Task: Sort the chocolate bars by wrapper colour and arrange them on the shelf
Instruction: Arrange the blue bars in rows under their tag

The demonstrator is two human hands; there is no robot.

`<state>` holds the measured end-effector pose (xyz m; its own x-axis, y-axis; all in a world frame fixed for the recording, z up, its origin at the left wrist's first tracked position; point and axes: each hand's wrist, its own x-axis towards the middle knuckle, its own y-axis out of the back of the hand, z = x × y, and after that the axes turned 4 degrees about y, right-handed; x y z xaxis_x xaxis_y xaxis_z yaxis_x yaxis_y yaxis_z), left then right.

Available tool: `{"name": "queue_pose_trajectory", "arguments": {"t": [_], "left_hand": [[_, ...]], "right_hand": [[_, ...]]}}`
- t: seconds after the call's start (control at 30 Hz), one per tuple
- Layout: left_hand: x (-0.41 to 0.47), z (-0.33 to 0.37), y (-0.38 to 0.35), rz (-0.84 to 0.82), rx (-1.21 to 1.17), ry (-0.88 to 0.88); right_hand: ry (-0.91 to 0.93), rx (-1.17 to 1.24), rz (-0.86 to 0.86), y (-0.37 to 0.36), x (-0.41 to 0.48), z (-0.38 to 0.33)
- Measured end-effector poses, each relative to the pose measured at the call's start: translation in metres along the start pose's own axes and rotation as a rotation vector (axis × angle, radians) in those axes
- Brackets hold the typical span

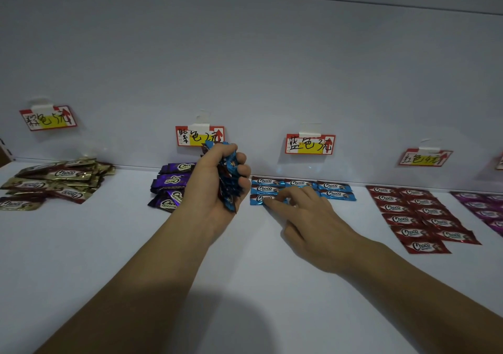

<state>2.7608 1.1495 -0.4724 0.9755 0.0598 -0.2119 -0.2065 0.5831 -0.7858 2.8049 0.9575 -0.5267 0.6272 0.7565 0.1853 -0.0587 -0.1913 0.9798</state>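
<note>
Nearest us, two bare forearms [152,285] reach in from the bottom edge over the white shelf [258,313].

Left hand [212,187]: upright, thumb side uppermost, fingers curled tight round a bundle of blue bars [230,190]. Wrapper ends stick out above the fist and below the palm. The hand stands in front of the dark purple bars [170,187], partly hiding them.

Right hand [310,217]: low, palm down, fingers stretched forward and only slightly bent, gripping nothing. We note its fingertips [269,202] pressing on the front bar [258,198] of the blue bars [333,189] laid on the shelf. The thumb is spread to the side; we cannot tell whether it touches the shelf.

Blue bars on the shelf: flat, print side up, in short rows touching one another, close to the back wall [245,67] and beneath a handwritten tag [310,144].

Other groups, left to right:
- gold bars [54,183], a loose overlapping heap at far left, under its own tag;
- dark purple bars, a small untidy heap against the back wall;
- red bars [419,217], two neat columns running toward us, right of the blue;
- magenta bars [484,209], cut off by the right edge.

Each group lies well apart from its neighbours.
</note>
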Motion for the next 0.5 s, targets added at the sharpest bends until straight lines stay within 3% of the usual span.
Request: {"name": "queue_pose_trajectory", "arguments": {"t": [0.5], "left_hand": [[0.0015, -0.0019, 0.0012, 0.019, 0.019, 0.003]], "right_hand": [[0.017, -0.026, 0.005, 0.0003, 0.0023, -0.0001]]}}
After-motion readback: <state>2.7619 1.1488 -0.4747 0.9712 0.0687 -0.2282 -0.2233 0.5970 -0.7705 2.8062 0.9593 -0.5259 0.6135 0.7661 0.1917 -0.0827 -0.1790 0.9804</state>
